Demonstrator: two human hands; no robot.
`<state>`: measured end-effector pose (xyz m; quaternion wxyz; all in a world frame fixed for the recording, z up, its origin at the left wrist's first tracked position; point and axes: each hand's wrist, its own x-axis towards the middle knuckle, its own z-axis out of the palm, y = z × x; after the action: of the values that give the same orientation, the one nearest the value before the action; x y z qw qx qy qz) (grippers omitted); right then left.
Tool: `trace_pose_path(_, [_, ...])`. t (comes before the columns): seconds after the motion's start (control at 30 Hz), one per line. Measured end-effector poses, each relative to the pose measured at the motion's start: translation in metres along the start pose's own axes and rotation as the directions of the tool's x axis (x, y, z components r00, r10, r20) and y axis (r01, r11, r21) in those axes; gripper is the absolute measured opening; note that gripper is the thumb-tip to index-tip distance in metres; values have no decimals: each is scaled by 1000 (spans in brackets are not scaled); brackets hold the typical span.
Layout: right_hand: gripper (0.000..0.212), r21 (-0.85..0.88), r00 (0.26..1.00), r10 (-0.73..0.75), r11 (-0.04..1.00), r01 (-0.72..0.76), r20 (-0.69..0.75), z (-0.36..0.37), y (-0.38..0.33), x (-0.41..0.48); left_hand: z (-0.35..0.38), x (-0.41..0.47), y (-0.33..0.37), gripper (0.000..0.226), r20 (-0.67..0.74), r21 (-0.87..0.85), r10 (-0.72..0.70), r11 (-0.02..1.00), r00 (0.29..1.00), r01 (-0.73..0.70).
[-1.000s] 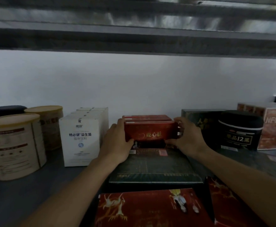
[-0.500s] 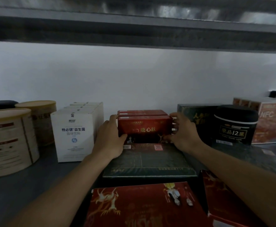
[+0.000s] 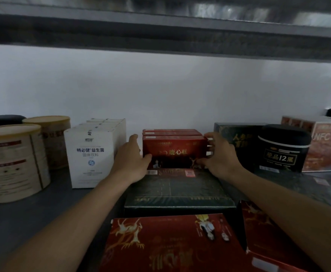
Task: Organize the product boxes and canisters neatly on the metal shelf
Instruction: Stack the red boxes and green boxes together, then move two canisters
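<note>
A small red box (image 3: 174, 152) stands on edge at the back middle of the metal shelf (image 3: 23, 218), with two more red boxes right behind it. My left hand (image 3: 131, 160) presses its left end and my right hand (image 3: 217, 156) presses its right end, so both hold it. The box's lower edge rests at the far end of a flat dark green box (image 3: 178, 189). Cream canisters (image 3: 13, 161) stand at the left, then white boxes (image 3: 92, 154). A black canister (image 3: 282, 148) and a dark box (image 3: 237, 138) stand at the right.
Two large red boxes (image 3: 170, 244) lie flat at the shelf's front edge below my arms. An orange-white NFC box (image 3: 325, 146) stands at the far right. The upper shelf (image 3: 160, 30) hangs low overhead. A white wall closes the back.
Both hands have stayed on the ends of the red box. The box and hands sit slightly higher in view, mostly from my head moving.
</note>
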<state>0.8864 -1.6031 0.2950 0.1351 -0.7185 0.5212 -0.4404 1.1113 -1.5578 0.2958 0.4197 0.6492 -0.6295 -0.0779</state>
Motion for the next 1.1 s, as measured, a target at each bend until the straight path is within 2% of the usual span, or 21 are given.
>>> trace_pose_path(0.13, [78,-75,1000,2,997,-2,8,-5,-4,2,-11,-7,9,72,34,25,-26,999,999,25])
trace_pose_path(0.23, [84,-137,1000,-8,991,5,-23,-15,-13,4,-20,-18,17,60,71,94,-11,996,997,4])
trace_pose_path(0.33, [78,-184,996,-60,982,48,-60,-32,-26,2,-28,-25,19,62,97,87,-54,995,994,46])
trace_pose_path(0.43, [66,-259,991,-133,958,123,-24,-50,-38,-11,-34,-32,17,68,123,90,-58,995,991,48])
trace_pose_path(0.53, [55,-300,990,-123,944,138,69,-65,-44,-31,-36,-42,19,59,187,72,8,997,982,-22])
trace_pose_path(0.67, [56,-312,975,-79,939,142,207,-79,-43,-56,-35,-55,28,53,227,51,113,991,967,-127])
trace_pose_path(0.77, [59,-347,956,-79,921,178,281,-90,-44,-73,-34,-61,42,50,242,45,190,977,952,-206])
trace_pose_path(0.93, [64,-327,946,-22,936,133,322,-117,-43,-102,-23,-73,59,54,343,38,298,943,891,-330])
trace_pose_path(1.0, [70,-333,944,-1,936,117,329,-129,-41,-116,-18,-78,62,49,372,33,357,918,857,-396])
trace_pose_path(1.1, [83,-365,900,82,927,88,427,-144,-40,-135,-12,-82,69,48,428,-2,408,893,806,-451])
